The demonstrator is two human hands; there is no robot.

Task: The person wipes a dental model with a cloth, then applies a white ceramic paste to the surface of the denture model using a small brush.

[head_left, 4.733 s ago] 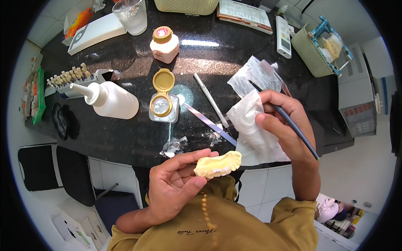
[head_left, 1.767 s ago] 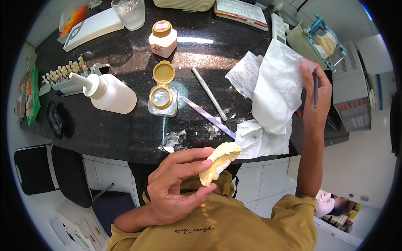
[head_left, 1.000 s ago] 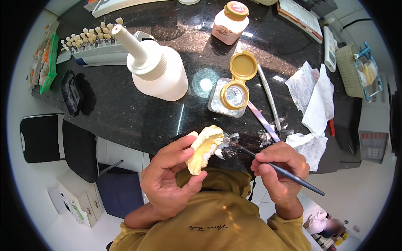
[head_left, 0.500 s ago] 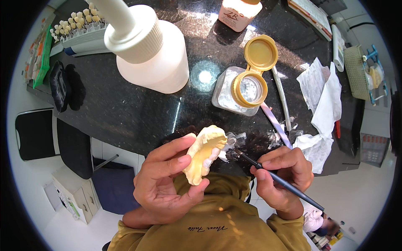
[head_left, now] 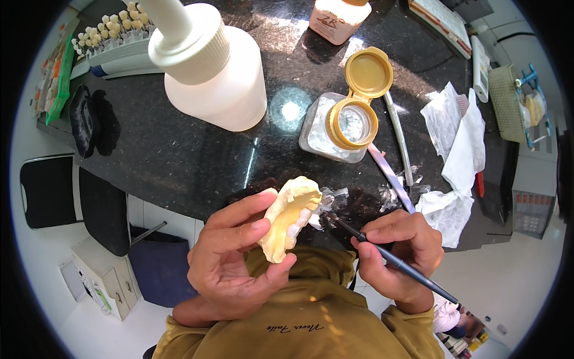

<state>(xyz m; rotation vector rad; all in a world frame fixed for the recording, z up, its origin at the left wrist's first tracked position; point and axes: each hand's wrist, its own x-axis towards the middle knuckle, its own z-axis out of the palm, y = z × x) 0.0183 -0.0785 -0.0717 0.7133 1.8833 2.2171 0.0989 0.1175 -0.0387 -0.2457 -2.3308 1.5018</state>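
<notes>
Between the fingertips and thumb of my left hand point(head_left: 233, 257) is a yellow plaster dental model point(head_left: 280, 218), tilted above the counter's near edge. White tooth shapes point(head_left: 293, 232) show along its right side. My right hand point(head_left: 403, 254) grips a slim dark brush point(head_left: 406, 267) like a pen, its tip toward the model but apart from it. Just beyond the hands stands a clear square jar point(head_left: 326, 134) with its gold flip lid point(head_left: 368, 73) raised. Clear plastic scraps point(head_left: 335, 200) lie behind the model.
A large white pump bottle point(head_left: 218, 90) stands at the back left, near a tooth shade guide point(head_left: 116, 36). Crumpled white tissues point(head_left: 454, 155) lie right, beside a purple-pink strip point(head_left: 391, 176) and a grey stick point(head_left: 399, 137). A black dish point(head_left: 82, 119) sits far left.
Both hands keep their holds on the model and the brush. Everything in view has shifted very slightly up and left; otherwise little differs.
</notes>
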